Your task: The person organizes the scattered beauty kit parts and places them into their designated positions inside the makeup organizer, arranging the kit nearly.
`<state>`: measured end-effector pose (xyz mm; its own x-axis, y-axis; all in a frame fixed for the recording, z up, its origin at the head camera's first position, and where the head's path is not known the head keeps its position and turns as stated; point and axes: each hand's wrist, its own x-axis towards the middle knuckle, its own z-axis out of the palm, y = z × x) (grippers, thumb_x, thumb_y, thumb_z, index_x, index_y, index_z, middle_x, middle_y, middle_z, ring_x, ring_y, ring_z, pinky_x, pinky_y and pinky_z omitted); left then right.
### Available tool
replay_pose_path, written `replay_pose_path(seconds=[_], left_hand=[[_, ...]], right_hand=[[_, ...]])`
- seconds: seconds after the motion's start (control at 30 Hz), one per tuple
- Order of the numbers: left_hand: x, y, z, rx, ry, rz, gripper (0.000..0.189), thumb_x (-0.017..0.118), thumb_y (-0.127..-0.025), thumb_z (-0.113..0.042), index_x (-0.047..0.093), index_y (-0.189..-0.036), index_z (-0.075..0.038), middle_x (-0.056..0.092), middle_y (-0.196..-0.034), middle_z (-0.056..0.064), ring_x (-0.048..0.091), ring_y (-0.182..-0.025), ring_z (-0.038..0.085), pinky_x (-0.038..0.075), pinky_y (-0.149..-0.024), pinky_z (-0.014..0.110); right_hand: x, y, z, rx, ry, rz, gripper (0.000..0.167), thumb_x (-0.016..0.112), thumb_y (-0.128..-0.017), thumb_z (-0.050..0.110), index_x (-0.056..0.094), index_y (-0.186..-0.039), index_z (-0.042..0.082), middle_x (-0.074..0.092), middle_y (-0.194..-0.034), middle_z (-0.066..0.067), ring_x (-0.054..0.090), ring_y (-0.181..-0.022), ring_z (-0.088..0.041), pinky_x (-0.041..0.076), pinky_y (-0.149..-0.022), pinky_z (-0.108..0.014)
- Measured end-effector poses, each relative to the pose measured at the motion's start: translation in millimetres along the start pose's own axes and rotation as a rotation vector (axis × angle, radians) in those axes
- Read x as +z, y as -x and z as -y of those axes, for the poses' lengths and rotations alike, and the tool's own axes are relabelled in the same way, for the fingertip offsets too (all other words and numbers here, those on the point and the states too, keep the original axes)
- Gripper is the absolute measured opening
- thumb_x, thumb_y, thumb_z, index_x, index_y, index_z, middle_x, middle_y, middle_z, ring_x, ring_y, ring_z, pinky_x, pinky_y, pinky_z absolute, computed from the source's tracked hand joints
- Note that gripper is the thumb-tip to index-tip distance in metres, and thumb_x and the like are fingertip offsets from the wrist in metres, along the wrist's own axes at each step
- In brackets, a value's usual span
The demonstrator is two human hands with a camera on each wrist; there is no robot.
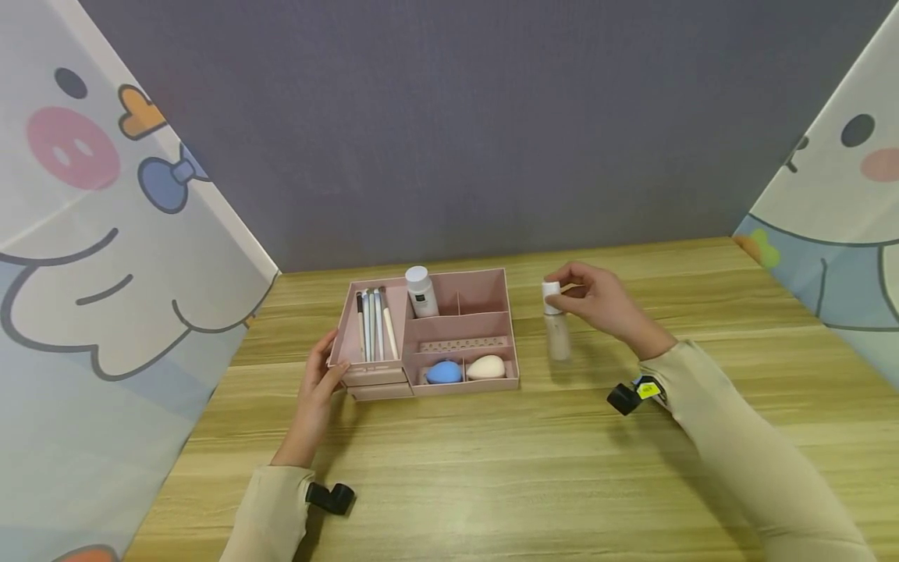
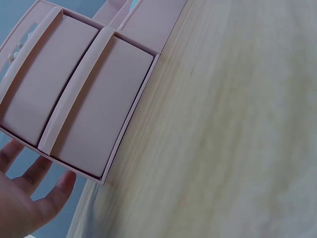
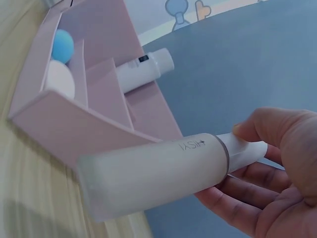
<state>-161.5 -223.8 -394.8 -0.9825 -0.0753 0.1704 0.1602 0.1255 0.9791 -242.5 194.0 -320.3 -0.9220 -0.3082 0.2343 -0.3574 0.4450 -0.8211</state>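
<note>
A pink desktop organizer (image 1: 495, 385) stands on the wooden table. My left hand (image 1: 319, 375) is at its front left corner, thumb over the rim and fingers along the left side. In the left wrist view, the fingertips touch the side beside two closed drawers (image 2: 104, 99). To the right of the organizer, my right hand (image 1: 593, 300) pinches the white cap of a frosted cosmetic bottle (image 1: 558, 339). That bottle (image 3: 153, 173) hangs below the fingers, upright in the head view, with small lettering near its neck.
A white bottle (image 1: 423, 295) stands in the organizer's back compartment. Several makeup brushes (image 1: 378, 324) lie in the left tray. A blue makeup sponge (image 1: 444, 372) and a cream one (image 1: 486, 368) sit in front compartments. A grey panel (image 1: 492, 133) rises behind the table.
</note>
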Motion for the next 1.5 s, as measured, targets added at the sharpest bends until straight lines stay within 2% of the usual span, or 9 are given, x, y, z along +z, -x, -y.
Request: replay_pose_path(seconds=[0.2, 0.37, 0.7, 0.8, 0.97, 1.07, 1.27, 1.5], left_hand=[[-0.4, 0.0, 0.2, -0.003, -0.008, 0.003, 0.054, 0.042, -0.102, -0.009, 0.027, -0.154, -0.006, 0.034, -0.147, 0.019, 0.046, -0.111, 0.007, 0.043, -0.084, 0.023], [-0.2, -0.1, 0.7, 0.002, -0.008, 0.000, 0.053, 0.042, -0.102, -0.008, 0.027, -0.153, -0.004, 0.035, -0.144, 0.018, 0.047, -0.110, 0.007, 0.043, -0.084, 0.023], [0.4, -0.7, 0.6, 0.005, -0.003, -0.011, 0.053, 0.042, -0.102, -0.008, 0.028, -0.153, -0.004, 0.036, -0.144, 0.017, 0.047, -0.109, 0.007, 0.043, -0.083, 0.022], [0.6, -0.6, 0.5, 0.004, 0.000, -0.011, 0.053, 0.042, -0.102, -0.008, 0.028, -0.153, -0.004, 0.036, -0.144, 0.017, 0.047, -0.110, 0.007, 0.043, -0.083, 0.022], [0.9, -0.6, 0.5, -0.006, 0.008, -0.012, 0.053, 0.042, -0.103, -0.008, 0.027, -0.153, -0.005, 0.035, -0.146, 0.017, 0.047, -0.110, 0.007, 0.043, -0.084, 0.022], [1.2, -0.5, 0.5, -0.005, 0.008, -0.011, 0.053, 0.043, -0.102, -0.008, 0.027, -0.153, -0.005, 0.035, -0.147, 0.018, 0.047, -0.110, 0.007, 0.043, -0.084, 0.022], [1.2, 0.0, 0.7, -0.001, 0.013, -0.018, 0.053, 0.043, -0.102, -0.008, 0.028, -0.153, -0.005, 0.036, -0.145, 0.017, 0.048, -0.109, 0.007, 0.044, -0.083, 0.022], [1.2, 0.0, 0.8, 0.004, 0.022, -0.024, 0.052, 0.043, -0.102, -0.008, 0.028, -0.153, -0.004, 0.039, -0.140, 0.012, 0.049, -0.108, 0.007, 0.044, -0.082, 0.022]], right_hand=[[10, -5.1, 9, -0.018, -0.068, -0.018, 0.028, 0.069, -0.093, 0.005, 0.062, -0.117, -0.006, 0.063, -0.115, -0.023, 0.067, -0.099, -0.035, 0.054, -0.075, -0.024], [16, -12.0, 13, -0.042, -0.085, -0.044, 0.025, 0.068, -0.093, 0.004, 0.062, -0.114, -0.006, 0.064, -0.116, -0.022, 0.067, -0.097, -0.031, 0.055, -0.074, -0.025], [29, -28.1, 16, -0.135, -0.186, -0.098, 0.024, 0.067, -0.092, -0.003, 0.060, -0.114, -0.008, 0.066, -0.114, -0.025, 0.067, -0.089, -0.008, 0.054, -0.077, -0.023], [33, -32.9, 18, -0.147, -0.219, -0.098, 0.024, 0.066, -0.092, -0.004, 0.060, -0.114, -0.009, 0.065, -0.115, -0.025, 0.067, -0.090, -0.012, 0.054, -0.077, -0.025], [40, -39.8, 21, -0.178, -0.259, -0.099, 0.024, 0.066, -0.091, -0.007, 0.059, -0.113, -0.009, 0.064, -0.115, -0.025, 0.067, -0.094, -0.029, 0.055, -0.078, -0.027], [45, -42.6, 23, -0.216, -0.282, -0.099, 0.024, 0.065, -0.090, -0.009, 0.058, -0.113, -0.011, 0.063, -0.114, -0.026, 0.067, -0.097, -0.035, 0.055, -0.078, -0.027], [56, -47.9, 25, -0.305, -0.311, -0.079, 0.024, 0.064, -0.090, -0.011, 0.058, -0.113, -0.012, 0.062, -0.108, -0.025, 0.067, -0.094, -0.027, 0.055, -0.077, -0.028], [71, -56.2, 24, -0.386, -0.367, -0.070, 0.025, 0.063, -0.089, -0.014, 0.057, -0.113, -0.013, 0.061, -0.109, -0.026, 0.066, -0.091, -0.017, 0.056, -0.076, -0.030]])
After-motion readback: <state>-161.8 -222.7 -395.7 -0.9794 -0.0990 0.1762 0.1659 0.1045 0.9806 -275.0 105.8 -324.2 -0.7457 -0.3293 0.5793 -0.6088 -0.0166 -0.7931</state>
